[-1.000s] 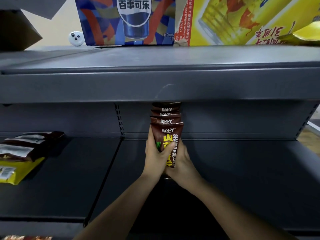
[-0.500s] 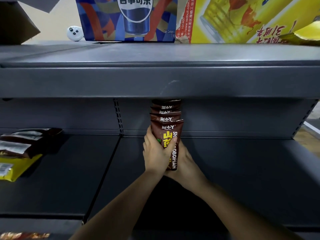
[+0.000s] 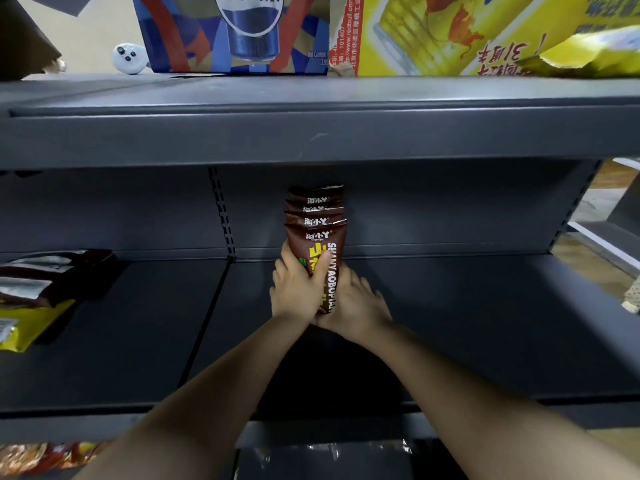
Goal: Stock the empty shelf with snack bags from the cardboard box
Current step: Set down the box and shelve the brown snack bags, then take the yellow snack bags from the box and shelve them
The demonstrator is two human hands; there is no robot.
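Standing at: the dark shelf (image 3: 450, 323), which I am facing.
Cartons: a blue carton (image 3: 235, 32) and a yellow carton (image 3: 433, 32) are sitting on the board above the shelf.
Snack bags: a row of brown snack bags (image 3: 317, 223) is standing upright mid-shelf, running back to the shelf's rear wall.
Left hand (image 3: 298, 289): I am wrapping it round the front bag, thumb across its face.
Right hand (image 3: 356, 303): I am cupping the row's other side, my wrists meeting below.
Loose bags (image 3: 38, 289): lying flat at the shelf's left end.

The snack bags (image 3: 317, 220) were dark brown with white and yellow lettering. The shelf (image 3: 450, 323) was matte dark grey. At eleven o'clock, a carton (image 3: 194, 32) showed blue, red and tan shapes; at one o'clock, a box (image 3: 433, 32) was yellow.
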